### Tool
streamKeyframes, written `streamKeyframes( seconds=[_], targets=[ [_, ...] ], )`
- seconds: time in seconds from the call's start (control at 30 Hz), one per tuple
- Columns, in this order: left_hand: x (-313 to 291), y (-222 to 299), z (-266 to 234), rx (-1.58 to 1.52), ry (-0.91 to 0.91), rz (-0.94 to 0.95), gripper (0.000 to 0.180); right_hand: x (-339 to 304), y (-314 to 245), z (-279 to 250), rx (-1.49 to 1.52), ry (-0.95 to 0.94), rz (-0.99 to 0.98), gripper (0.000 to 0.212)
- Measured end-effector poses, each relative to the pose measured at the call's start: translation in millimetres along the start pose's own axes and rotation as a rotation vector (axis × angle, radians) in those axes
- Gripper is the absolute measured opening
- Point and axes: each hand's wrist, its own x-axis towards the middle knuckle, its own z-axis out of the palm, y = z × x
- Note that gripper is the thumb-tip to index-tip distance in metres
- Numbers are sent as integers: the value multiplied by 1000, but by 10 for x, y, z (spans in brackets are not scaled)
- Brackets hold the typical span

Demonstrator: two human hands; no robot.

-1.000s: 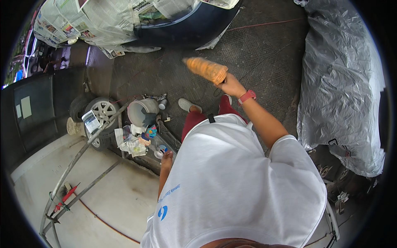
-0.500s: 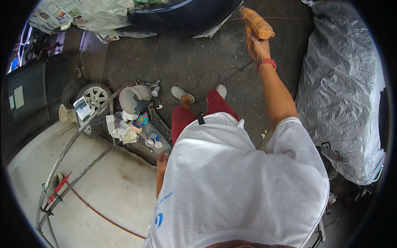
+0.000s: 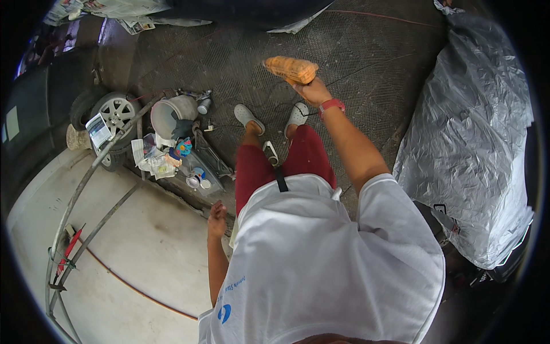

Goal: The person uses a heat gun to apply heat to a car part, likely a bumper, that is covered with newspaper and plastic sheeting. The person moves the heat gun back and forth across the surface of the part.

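With right hand (image 3: 314, 92), grips an orange-wrapped tool (image 3: 291, 69) over the dark floor (image 3: 215, 69); holds left hand (image 3: 217, 219) bare, loosely half-curled, near a small blue-and-white can (image 3: 198, 172).

a crinkled silver cover (image 3: 467, 155) is draping over a bulky shape on the right. on the left, a spoked wheel (image 3: 117, 111) is sitting near a whitish bucket (image 3: 162, 120), and a dark cloth (image 3: 182, 128) is hanging over its rim. a metal pipe (image 3: 93, 165) is slanting in front of the wheel, a red furled thing (image 3: 69, 252) is showing beside it, and a brownish hose (image 3: 132, 289) is crossing a pale surface (image 3: 126, 241).
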Motion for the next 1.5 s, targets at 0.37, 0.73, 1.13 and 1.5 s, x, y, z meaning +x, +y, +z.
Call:
streamKeyframes(
  seconds=[0.37,0.73,1.13,1.5],
  targets=[
    [45,-38,-22,24,-20,39,49,911,345,-1241,62,636,-25,33],
    [-3,-58,52,6,-31,-41,49,727,197,476,-88,291,20,60],
    [119,-209,245,-32,-65,-33,51,-29,-311,335,391,104,-81,56],
    [690,-297,150,-47,-78,121,56,-308,-691,-1417,467,495,-51,30]
  ],
)
